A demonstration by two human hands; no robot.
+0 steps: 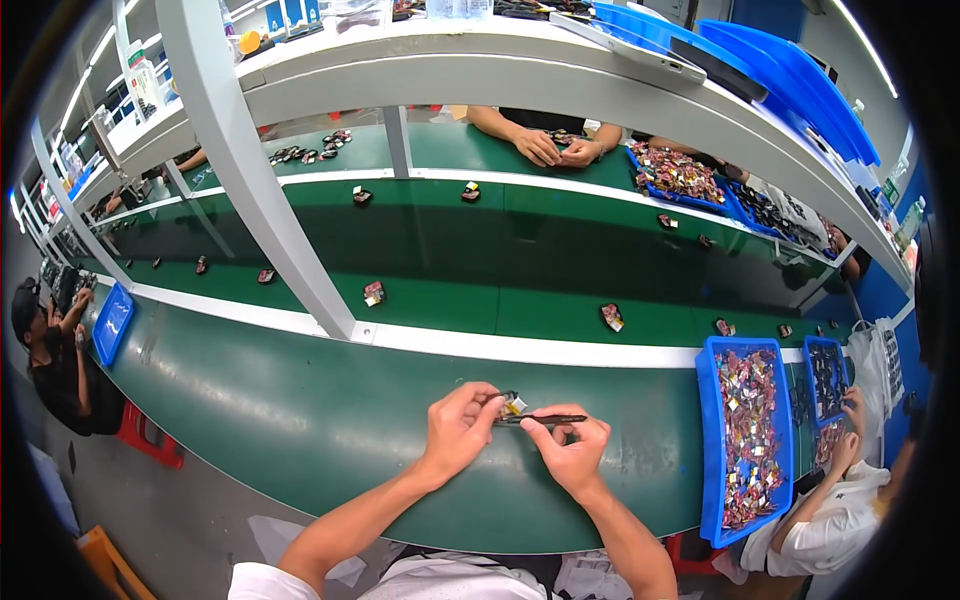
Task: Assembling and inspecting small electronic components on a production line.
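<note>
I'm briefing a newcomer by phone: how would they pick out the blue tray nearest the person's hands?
Start at the green workbench in front of the person, below the white strip. At its right end, right of the right hand, lies a long blue tray heaped with small red and gold parts. It is longer than the blue tray beside it, which holds darker parts.

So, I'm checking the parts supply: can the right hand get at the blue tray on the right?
Probably yes: the blue tray lies open beside the right hand, though that hand holds tweezers.

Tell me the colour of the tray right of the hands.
Blue tray, seen in the head view, filled with small mixed-colour parts.
</note>
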